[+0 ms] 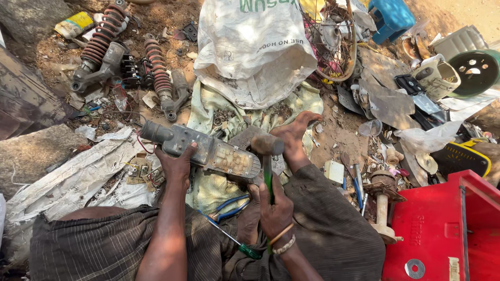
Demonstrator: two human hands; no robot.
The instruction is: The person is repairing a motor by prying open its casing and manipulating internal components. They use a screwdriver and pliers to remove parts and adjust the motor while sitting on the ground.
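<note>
My left hand (177,165) grips a long grey metal lamp housing (208,151) and holds it level above a pale green cloth (219,187). My right hand (275,208) is closed on the green handle of a hammer (267,148), whose head rests at the housing's right end. My bare foot (293,136) lies just beyond the hammer head, on the cloth. Blue-handled pliers (232,204) and a green-handled screwdriver (237,243) lie on the cloth between my arms.
A white sack (250,52) stands ahead. Two red-sprung shock absorbers (104,39) lie at the far left. A red plastic crate (448,229) sits at the right, next to a spindle part (383,205). Scrap wire, a blue stool (390,18) and plastic parts litter the dirt.
</note>
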